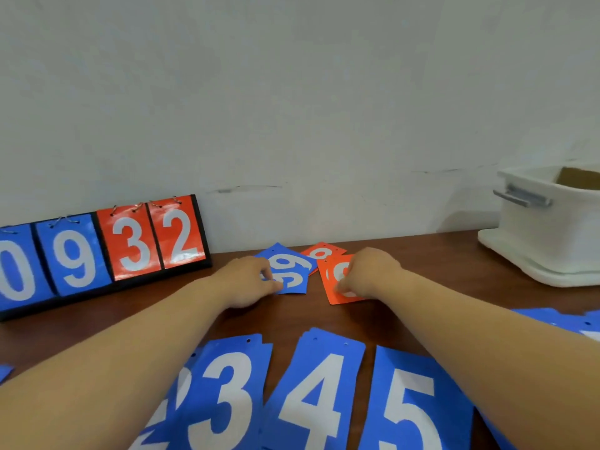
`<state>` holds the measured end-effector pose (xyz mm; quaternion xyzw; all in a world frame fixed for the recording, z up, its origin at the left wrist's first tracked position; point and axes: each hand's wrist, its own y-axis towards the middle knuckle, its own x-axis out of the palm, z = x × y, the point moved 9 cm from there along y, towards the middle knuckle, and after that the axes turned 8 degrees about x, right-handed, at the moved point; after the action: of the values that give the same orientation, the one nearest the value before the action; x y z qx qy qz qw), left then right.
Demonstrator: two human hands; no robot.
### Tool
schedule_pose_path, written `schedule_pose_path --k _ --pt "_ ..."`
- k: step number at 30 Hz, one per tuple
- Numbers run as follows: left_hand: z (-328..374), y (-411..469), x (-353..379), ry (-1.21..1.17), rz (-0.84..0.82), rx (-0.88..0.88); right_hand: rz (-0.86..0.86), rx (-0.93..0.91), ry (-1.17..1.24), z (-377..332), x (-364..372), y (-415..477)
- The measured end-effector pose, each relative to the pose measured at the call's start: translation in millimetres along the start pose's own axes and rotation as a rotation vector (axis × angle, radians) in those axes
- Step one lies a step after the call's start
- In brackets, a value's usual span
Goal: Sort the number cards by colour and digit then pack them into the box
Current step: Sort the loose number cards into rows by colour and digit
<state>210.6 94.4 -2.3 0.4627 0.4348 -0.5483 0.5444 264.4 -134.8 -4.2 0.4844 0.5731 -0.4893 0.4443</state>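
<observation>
Both arms reach to the far middle of the brown table (454, 271). My left hand (250, 280) pinches the near edge of a small heap of blue number cards (292, 267). My right hand (363, 271) has its fingers curled on an orange card (334, 290) that lies on another; a further orange card (321, 251) lies behind. Close to me, blue piles showing 3 (227, 391), 4 (318, 394) and 5 (412, 404) lie in a row, with a 2 partly under my left arm. The white box (545, 235) stands at the far right.
A black flip scoreboard (104, 248) showing blue 0 and 9 and orange 3 and 2 stands at the far left against the wall. More blue cards (565, 319) lie at the right edge. A blue card corner (5, 371) shows at the left edge.
</observation>
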Motion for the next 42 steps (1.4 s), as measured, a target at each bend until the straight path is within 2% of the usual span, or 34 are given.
schedule_pose_path --k 4,9,14,20,22,26,30,34,39,42 --pt "-6.6 7.0 4.2 -0.123 -0.017 -0.024 -0.072 0.073 0.018 4.8 -0.1 8.7" --pt "-16.8 10.0 3.0 -0.154 -0.032 -0.094 -0.112 0.111 -0.057 12.4 -3.4 3.5" --pt "-15.8 -3.7 -12.4 -0.205 0.134 -0.047 -0.168 0.099 -0.085 2.4 -4.0 0.2" --pt "-23.0 -33.6 -35.3 -0.379 0.213 -0.033 -0.234 0.118 -0.076 -3.2 0.0 1.7" --pt "-22.7 -46.5 -45.4 -0.405 0.214 -0.034 -0.183 0.122 -0.035 3.4 -5.5 -5.2" --pt "-13.2 -80.3 -66.1 -0.465 0.170 -0.023 0.032 0.067 0.188 30.7 -34.1 -28.4" --pt "12.0 -124.0 -91.6 -0.497 0.214 0.016 0.206 0.021 0.646 70.3 -62.4 -63.7" --pt "54.9 -164.4 -101.1 -0.521 0.197 0.089 0.295 -0.105 0.899 91.9 -87.7 -128.9" --pt "143.9 -193.4 -90.5 -0.538 0.127 0.247 0.355 -0.189 0.986 165.7 -103.6 -208.2" --pt "209.5 -194.4 -75.4 -0.575 0.069 0.348 0.408 -0.067 0.959 252.5 -104.9 -246.8"
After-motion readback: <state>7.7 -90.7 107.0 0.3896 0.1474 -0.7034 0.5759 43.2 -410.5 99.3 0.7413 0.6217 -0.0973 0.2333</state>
